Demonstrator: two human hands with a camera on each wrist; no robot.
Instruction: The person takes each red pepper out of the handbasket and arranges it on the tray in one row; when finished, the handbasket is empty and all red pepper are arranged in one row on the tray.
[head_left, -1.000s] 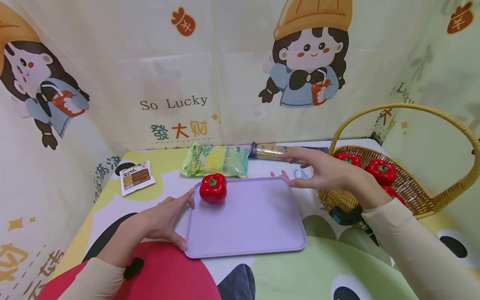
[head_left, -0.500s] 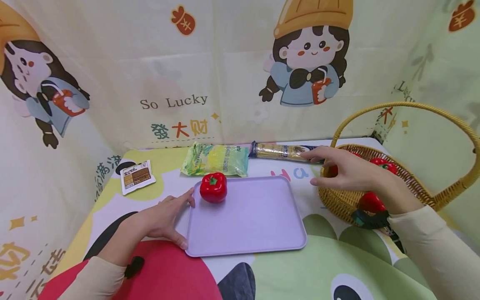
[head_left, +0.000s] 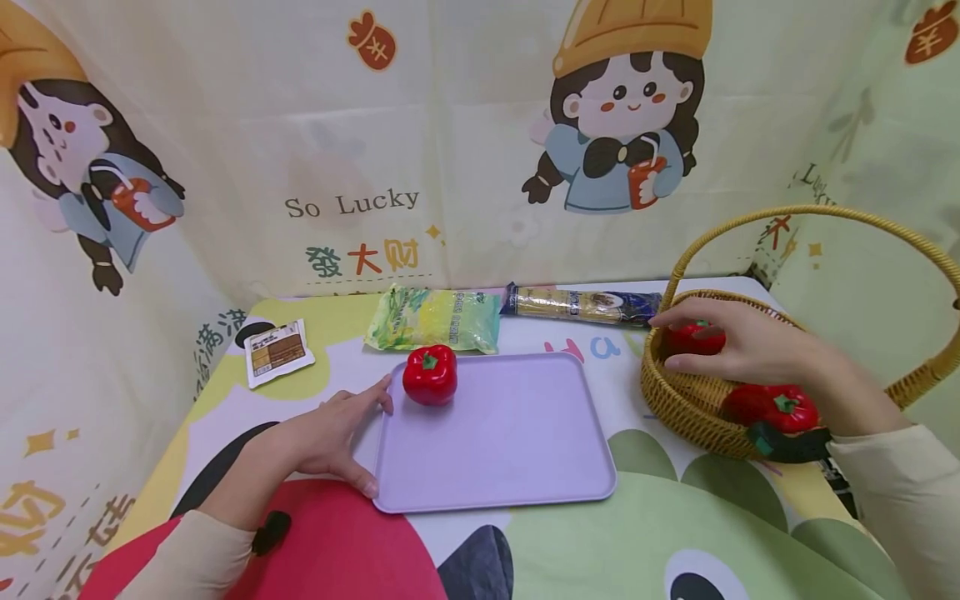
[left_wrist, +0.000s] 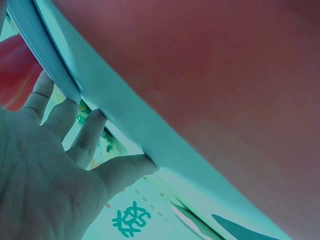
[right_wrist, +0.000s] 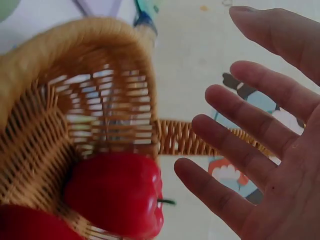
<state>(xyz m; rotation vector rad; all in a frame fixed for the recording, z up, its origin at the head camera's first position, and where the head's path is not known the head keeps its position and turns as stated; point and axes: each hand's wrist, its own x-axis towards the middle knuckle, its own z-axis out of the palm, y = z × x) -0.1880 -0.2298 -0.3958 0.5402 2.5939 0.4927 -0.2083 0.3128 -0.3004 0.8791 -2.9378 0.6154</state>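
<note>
My left hand [head_left: 330, 437] rests at the left edge of a lilac tray [head_left: 502, 454], its fingertips against the rim, as the left wrist view shows too. Toward that tray's back left corner sits a red bell pepper [head_left: 430, 379] with a green stem. My right hand [head_left: 757, 346] hovers over a wicker basket [head_left: 663, 408] at the right, fingers extended and spread, holding nothing. Inside the basket are red bell peppers [head_left: 786, 408], partly hidden by the hand and wrist. In the right wrist view one bell pepper [right_wrist: 117, 195] lies below the spread fingers.
Behind the tray lie a green and yellow packet [head_left: 435, 321] and a long blue and gold package [head_left: 577, 306]. A small white and brown sachet [head_left: 279, 353] is at the back left. The basket's tall handle [head_left: 817, 210] arches beside my right arm.
My right hand has moved right, from above the tray's back right corner to over the basket. My left hand, the tray and the pepper on it stay put.
</note>
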